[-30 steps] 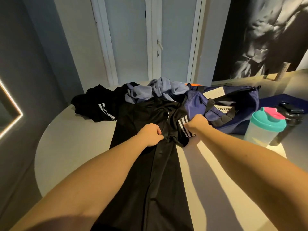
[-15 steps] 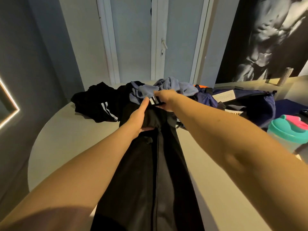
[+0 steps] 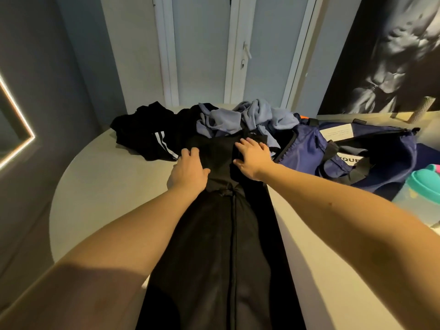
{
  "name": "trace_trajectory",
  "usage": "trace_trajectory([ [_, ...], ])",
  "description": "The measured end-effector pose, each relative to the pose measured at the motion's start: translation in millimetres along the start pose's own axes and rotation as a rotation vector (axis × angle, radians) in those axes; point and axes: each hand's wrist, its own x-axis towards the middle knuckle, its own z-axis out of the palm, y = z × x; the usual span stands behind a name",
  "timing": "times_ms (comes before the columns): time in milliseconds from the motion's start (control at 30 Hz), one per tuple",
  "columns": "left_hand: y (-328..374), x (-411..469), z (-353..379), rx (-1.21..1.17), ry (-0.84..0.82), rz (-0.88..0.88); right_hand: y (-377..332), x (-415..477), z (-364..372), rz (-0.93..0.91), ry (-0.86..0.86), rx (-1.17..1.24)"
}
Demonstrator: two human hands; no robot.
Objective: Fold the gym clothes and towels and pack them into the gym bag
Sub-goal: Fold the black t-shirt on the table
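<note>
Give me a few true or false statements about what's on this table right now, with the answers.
1. The left hand and right hand both rest on the long black garment. True.
2. The navy gym bag lies left of that garment. False: it lies to its right.
3. A grey-blue heap of fabric lies beyond the hands. True.
4. The shaker bottle has a black lid. False: the lid is teal.
</note>
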Motion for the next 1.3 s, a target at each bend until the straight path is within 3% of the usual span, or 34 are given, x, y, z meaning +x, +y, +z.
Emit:
trace_trajectory([
  [100, -1, -15, -18, 0.006, -0.043, 0.138, -18, -32, -12, -0.040, 0.113, 0.058],
  [400, -9, -193, -100, -0.114, -0.077, 0.365, -71, -233, -45, -0.124, -0.018, 0.323],
  [600, -40, -327, -116, -0.292, -0.024, 0.158, -86, -362, -25, -0.118, 0.158, 0.488],
  [800, -69, -410, -103, -0.452, 0.058, -0.101, -83, -451, 9, -0.159, 0.318, 0.438],
  [967, -73, -424, -87, -0.627, -0.144, -0.333, -86, -486, 26, 0.021, 0.351, 0.303],
  [1100, -69, -423, -86, -0.725, -0.151, -0.341, -99, -490, 27, 0.099, 0.357, 0.229],
  [1300, -82, -435, -105, -0.601, -0.085, -0.272, -91, -483, 36, -0.174, 0.174, -0.153],
])
